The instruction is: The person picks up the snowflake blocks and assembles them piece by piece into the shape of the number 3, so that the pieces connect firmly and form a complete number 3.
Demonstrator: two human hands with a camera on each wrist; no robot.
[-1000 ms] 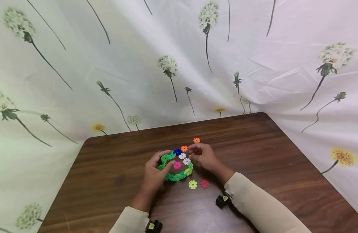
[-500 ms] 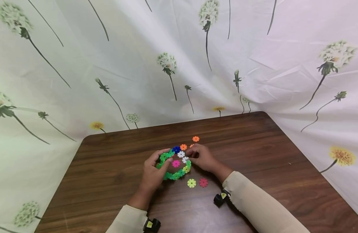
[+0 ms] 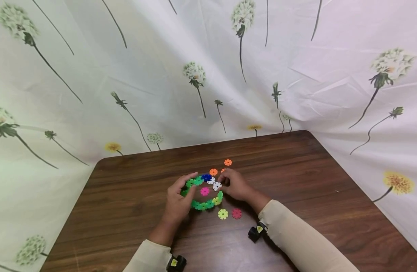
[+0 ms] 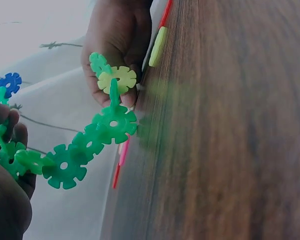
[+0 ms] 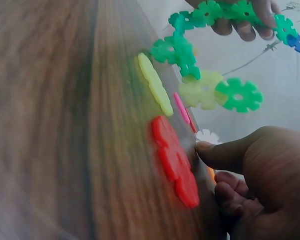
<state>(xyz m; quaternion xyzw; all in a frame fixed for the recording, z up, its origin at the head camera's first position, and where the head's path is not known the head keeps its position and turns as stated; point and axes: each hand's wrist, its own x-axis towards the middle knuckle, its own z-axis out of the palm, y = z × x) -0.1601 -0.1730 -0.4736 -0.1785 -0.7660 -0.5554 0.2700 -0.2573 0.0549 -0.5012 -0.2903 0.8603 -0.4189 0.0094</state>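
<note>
A curved chain of linked green flower discs [image 3: 203,206], with a yellow one [image 4: 121,80] near one end and a blue disc [image 3: 206,177] at the other, is gripped on its left side by my left hand [image 3: 179,196]. In the left wrist view the chain hangs raised off the table. My right hand [image 3: 238,185] pinches a white disc [image 3: 217,186] between thumb and fingers, close to the chain's green end disc [image 5: 238,95]. Another white disc [image 3: 211,181] shows beside the blue one. A pink disc [image 3: 205,191] lies inside the curve.
Orange discs [image 3: 228,162] lie beyond my right hand on the brown table [image 3: 133,204]. Nearer to me are a yellow-green disc [image 3: 223,214] and a red disc [image 3: 237,214]. A flower-printed cloth [image 3: 154,75] hangs behind the table.
The white disc at my right fingers has turned slightly and stands apart from the green end. The blue end has shifted slightly down over the other white disc. My left thumb has moved slightly left.
</note>
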